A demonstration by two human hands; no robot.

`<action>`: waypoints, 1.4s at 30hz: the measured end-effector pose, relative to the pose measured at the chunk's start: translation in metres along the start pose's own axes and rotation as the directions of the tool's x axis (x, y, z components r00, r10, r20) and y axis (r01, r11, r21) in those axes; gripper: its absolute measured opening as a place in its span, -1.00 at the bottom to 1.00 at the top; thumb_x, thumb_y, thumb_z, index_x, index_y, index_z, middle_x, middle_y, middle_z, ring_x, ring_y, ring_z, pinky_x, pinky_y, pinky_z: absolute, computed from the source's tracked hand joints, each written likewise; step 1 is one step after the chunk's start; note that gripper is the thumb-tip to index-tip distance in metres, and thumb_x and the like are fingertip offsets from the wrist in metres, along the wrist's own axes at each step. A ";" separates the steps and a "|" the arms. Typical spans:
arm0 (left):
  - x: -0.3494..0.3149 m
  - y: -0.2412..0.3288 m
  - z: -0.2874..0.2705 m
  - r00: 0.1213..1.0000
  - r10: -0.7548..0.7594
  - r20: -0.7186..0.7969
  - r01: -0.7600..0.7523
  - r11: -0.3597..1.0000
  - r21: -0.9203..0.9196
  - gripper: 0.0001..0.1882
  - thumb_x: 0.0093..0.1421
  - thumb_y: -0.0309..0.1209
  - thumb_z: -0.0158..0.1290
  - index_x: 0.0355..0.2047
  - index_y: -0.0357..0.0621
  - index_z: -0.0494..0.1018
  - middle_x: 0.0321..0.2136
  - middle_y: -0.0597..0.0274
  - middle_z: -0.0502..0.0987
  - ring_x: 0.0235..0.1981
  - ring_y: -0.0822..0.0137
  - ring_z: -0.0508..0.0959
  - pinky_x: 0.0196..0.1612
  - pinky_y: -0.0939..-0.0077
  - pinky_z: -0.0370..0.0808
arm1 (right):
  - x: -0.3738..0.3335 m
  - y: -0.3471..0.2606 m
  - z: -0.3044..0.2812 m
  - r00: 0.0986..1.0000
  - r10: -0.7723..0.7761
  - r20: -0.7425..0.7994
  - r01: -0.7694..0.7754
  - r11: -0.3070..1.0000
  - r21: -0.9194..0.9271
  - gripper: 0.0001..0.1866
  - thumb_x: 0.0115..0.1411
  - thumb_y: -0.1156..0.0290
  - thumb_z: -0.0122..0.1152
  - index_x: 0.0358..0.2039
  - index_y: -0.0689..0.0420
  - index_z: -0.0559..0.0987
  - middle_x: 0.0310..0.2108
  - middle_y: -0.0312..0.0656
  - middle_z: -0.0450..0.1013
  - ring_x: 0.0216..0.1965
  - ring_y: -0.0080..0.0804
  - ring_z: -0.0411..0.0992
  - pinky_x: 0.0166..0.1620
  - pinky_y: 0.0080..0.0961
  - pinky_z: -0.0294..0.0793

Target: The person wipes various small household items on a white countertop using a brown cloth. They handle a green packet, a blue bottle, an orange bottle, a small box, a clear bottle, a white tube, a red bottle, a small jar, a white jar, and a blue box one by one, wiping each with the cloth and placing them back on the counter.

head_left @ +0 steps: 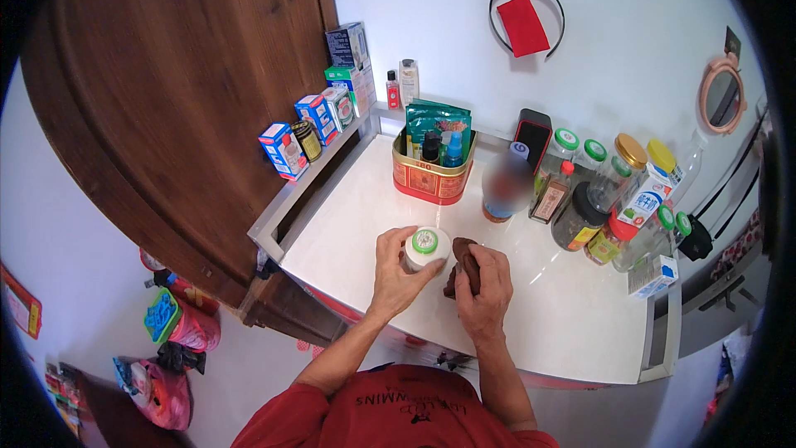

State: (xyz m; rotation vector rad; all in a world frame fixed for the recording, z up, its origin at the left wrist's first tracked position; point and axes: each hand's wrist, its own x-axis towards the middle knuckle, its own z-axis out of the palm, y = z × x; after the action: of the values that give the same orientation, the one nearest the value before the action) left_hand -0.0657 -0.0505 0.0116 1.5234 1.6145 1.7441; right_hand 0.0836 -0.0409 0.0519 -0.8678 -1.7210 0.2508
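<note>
My left hand is wrapped round a small white jar with a green-rimmed lid, near the front of a white tabletop. Thumb and fingers close on the jar's sides. Just to its right, my right hand grips a folded brown cloth, which bunches out past the fingertips toward the jar. A narrow gap shows between cloth and jar. Whether the jar's base rests on the table cannot be made out.
Behind my hands stand a red-and-gold tin holding packets and bottles, and a partly blurred canister. Glass jars, bottles and cartons crowd the right side. Medicine boxes line the raised left ledge, beside a brown wooden door.
</note>
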 end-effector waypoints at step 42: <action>-0.019 0.074 -0.013 0.965 0.235 0.112 -0.192 0.934 -0.302 -0.48 -0.25 -0.65 0.34 -0.18 -0.18 0.50 -0.21 0.22 0.43 -0.22 0.40 0.47 -0.15 0.55 0.46 | 0.013 -0.029 -0.032 0.789 0.292 0.540 -0.614 0.385 0.689 -0.60 0.34 0.27 -0.14 0.09 0.22 0.39 -0.04 -0.22 0.38 -0.15 -0.52 0.37 -0.10 -0.55 0.39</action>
State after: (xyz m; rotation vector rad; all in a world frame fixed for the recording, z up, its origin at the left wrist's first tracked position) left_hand -0.0391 -0.0960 0.0692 1.6853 1.0992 1.8329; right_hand 0.0990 -0.0610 0.0887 -0.5245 -1.3082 1.5984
